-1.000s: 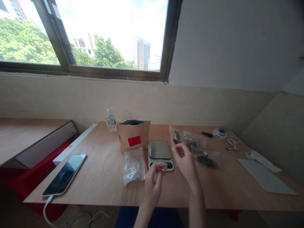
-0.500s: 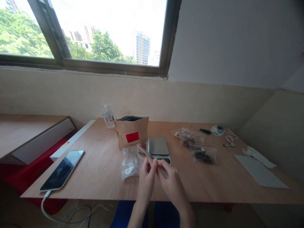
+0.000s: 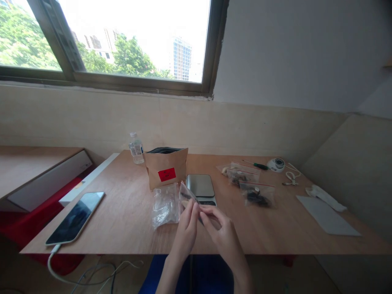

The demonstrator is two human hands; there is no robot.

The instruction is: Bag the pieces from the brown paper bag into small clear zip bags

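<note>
Left hand and right hand hold a small clear zip bag in a narrow fingertip grip above the counter, just before a digital scale. Risk: a slipping pinch could drop the bag, or an opening seal could spill its dark contents.

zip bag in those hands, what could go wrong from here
The small zip bag is pinched by the left hand and right hand, so its dark contents might spill if the seal gives. A slip could knock the digital scale beyond it, and anything dropped might roll off the table edge.
</note>
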